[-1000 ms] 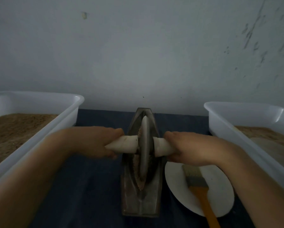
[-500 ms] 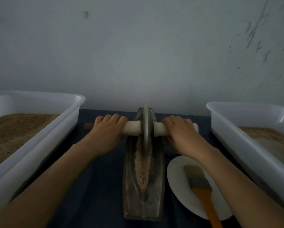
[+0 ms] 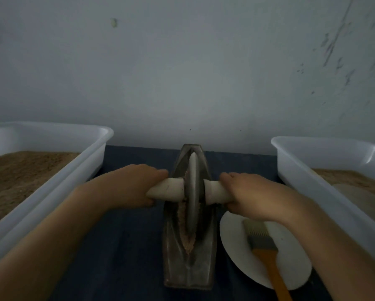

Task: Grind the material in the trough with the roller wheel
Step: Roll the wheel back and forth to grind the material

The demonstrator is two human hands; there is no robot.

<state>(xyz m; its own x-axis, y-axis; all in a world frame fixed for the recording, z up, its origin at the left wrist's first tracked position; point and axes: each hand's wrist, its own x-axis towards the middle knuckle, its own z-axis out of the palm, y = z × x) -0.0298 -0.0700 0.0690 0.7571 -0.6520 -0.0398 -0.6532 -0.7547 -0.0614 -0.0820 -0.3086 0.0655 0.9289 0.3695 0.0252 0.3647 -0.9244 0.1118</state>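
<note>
A long, boat-shaped metal trough [image 3: 188, 272] lies lengthwise on the dark table between my arms. A thin grey roller wheel [image 3: 193, 192] stands on edge in its groove, about mid-length. Brown ground material [image 3: 187, 242] lines the groove beside and in front of the wheel. The wheel's pale axle handle sticks out on both sides. My left hand [image 3: 128, 185] grips the left handle [image 3: 167, 189]. My right hand [image 3: 256, 196] grips the right handle [image 3: 215, 191].
A white tub [image 3: 58, 192] of brown powder stands at the left, and another white tub [image 3: 308, 170] with brown powder at the right. A white plate [image 3: 234, 240] with an orange-handled brush [image 3: 267, 255] lies right of the trough. A grey wall rises just behind.
The wheel rolled from mid-trough to the far end half a second ago, and both hands have now pulled it back toward me to about mid-trough.
</note>
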